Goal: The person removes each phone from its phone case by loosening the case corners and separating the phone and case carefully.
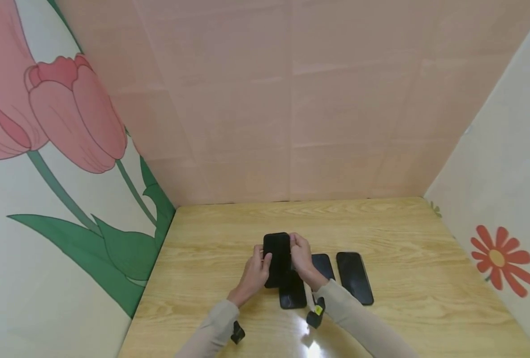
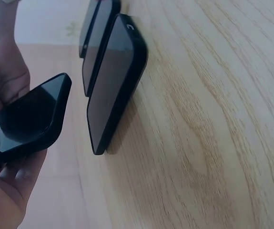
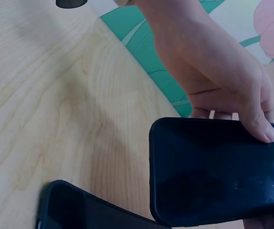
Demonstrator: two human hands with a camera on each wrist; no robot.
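Both hands hold a black phone (image 1: 276,259) above the table. My left hand (image 1: 254,275) grips its left edge, with the thumb over the dark face, as the right wrist view shows of the phone (image 3: 213,176) and left hand (image 3: 222,71). My right hand (image 1: 302,256) pinches the upper right edge. Below the held phone lies another phone (image 1: 293,293), partly covered by it. Two more phones lie to the right, one (image 1: 323,263) partly behind my right wrist and one (image 1: 355,277) in full view. In the left wrist view, the held phone (image 2: 32,117) is tilted beside the phones on the table.
The wooden table (image 1: 211,228) meets a pink wall covering (image 1: 247,124) at its back edge. A panel with painted tulips (image 1: 76,109) stands at the left, and one with a red flower (image 1: 497,257) at the right.
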